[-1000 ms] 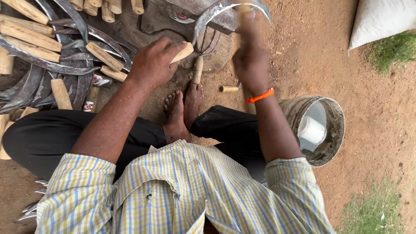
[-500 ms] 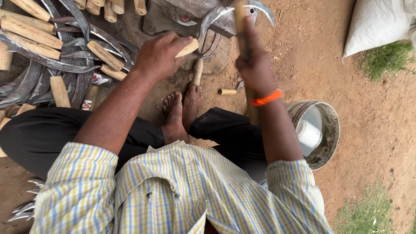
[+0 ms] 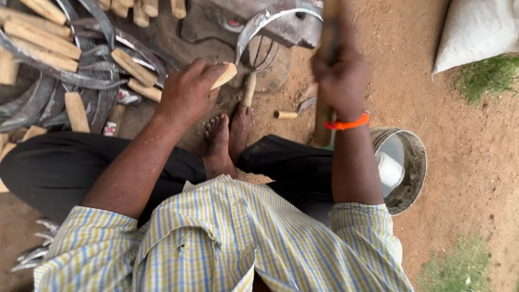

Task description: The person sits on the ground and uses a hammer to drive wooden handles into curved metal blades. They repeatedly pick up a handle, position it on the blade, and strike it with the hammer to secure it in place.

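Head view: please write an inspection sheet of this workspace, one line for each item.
Surface: bare dirt ground, some grass.
Job's things: sickle with wooden handle; wooden stick, blurred.
Clutter: pile of blades and handles; metal bucket; small peg.
Grips: left hand closed on the handle; right hand closed on the stick, raised.
Cables: nothing seen.
Surroundings: white sack; the person's bare feet.

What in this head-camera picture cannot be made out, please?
- Head view: the tool in the right hand is motion-blurred, and its top is cut off by the upper edge.
- The left hand covers most of the wooden handle.
- The metal bucket is partly hidden behind the right forearm.
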